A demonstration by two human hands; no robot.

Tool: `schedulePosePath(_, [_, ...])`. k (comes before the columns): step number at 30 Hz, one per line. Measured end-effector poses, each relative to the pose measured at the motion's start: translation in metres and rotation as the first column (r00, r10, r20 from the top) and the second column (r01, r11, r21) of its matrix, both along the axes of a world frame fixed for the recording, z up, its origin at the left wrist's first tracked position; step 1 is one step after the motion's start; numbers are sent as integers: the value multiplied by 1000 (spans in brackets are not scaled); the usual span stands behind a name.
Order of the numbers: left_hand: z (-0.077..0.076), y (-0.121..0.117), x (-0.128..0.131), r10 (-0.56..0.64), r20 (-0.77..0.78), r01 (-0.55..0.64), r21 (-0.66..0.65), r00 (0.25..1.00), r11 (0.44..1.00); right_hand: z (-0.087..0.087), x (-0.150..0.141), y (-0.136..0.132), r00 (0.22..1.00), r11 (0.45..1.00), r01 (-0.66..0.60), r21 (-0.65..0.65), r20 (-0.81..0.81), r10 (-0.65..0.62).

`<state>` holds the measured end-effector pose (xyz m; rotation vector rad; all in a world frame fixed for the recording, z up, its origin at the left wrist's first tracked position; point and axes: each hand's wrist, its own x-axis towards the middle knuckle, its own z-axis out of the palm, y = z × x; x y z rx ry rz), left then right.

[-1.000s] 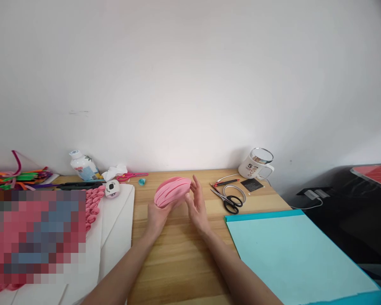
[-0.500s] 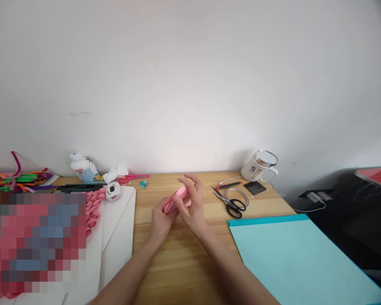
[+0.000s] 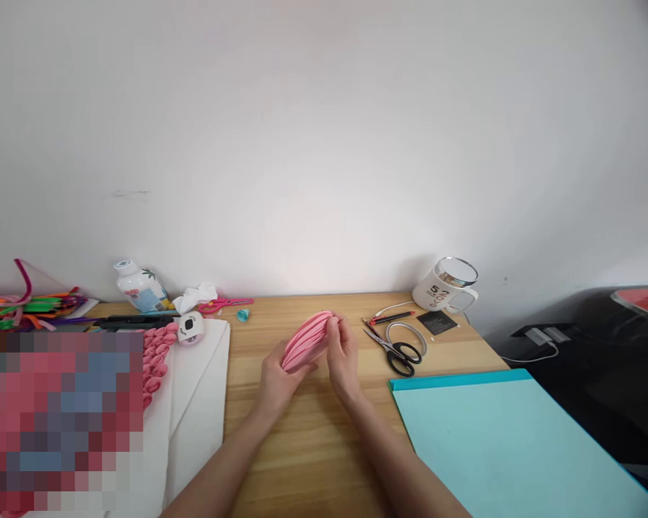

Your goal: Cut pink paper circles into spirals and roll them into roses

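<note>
A stack of thin pink strips, which look like folded paper or fabric point(image 3: 309, 341), is held between my two hands above the wooden table. My left hand point(image 3: 281, 378) grips its lower left end, thumb along the near side. At the upper right end, my right hand point(image 3: 343, 354) pinches the stack between thumb and fingers. The layers bow and fan slightly apart along the top. Black-handled scissors point(image 3: 402, 357) lie to the right of my right hand, beside a coiled pale cable point(image 3: 418, 332).
Teal sheets point(image 3: 480, 432) cover the table's right front. A mug point(image 3: 443, 285), a black card point(image 3: 437, 322) and a pencil point(image 3: 394, 316) sit behind. On the left are white padding point(image 3: 199, 403), pink rosettes point(image 3: 155, 370), a white bottle point(image 3: 140, 286), pink scissors point(image 3: 227, 304) and colourful pipe cleaners point(image 3: 37, 309).
My right hand has gone from spread fingers over the stack to pinching its right end. The pink stack now shows more of its layers, stretched out between both hands.
</note>
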<state>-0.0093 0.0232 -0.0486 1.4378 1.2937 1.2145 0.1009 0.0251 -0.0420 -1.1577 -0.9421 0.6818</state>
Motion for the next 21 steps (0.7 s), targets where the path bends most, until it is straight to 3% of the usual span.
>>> schedulePosePath(5, [-1,-1,2,53,29,-52,-19,998,998,-9,-5,-6,999,997,-53,48,12,53])
schedulePosePath(7, [-3,0,1,68,-4,-68,-26,998,997,-4,-3,-8,995,996,-74,43,65,71])
schedulePosePath(9, [-6,2,0,52,-11,-52,-6,999,999,6,0,-10,986,996,-16,88,166,1])
schedulePosePath(12, [-8,4,0,9,18,-10,47,1000,999,18,1,-12,878,968,-89,233,478,-35])
schedulePosePath(14, [-8,4,-1,0,19,-2,66,1000,998,18,-2,-12,785,953,-167,251,619,-25])
schedulePosePath(16, [-7,3,-1,-13,7,12,71,1000,997,10,-5,-12,813,968,-101,229,580,-52])
schedulePosePath(19, [-6,1,-2,-48,2,48,76,999,996,-3,-10,-12,935,984,67,166,335,-120])
schedulePosePath(21, [-6,1,-3,-53,13,52,75,998,996,-8,-12,-11,967,990,29,141,247,-63])
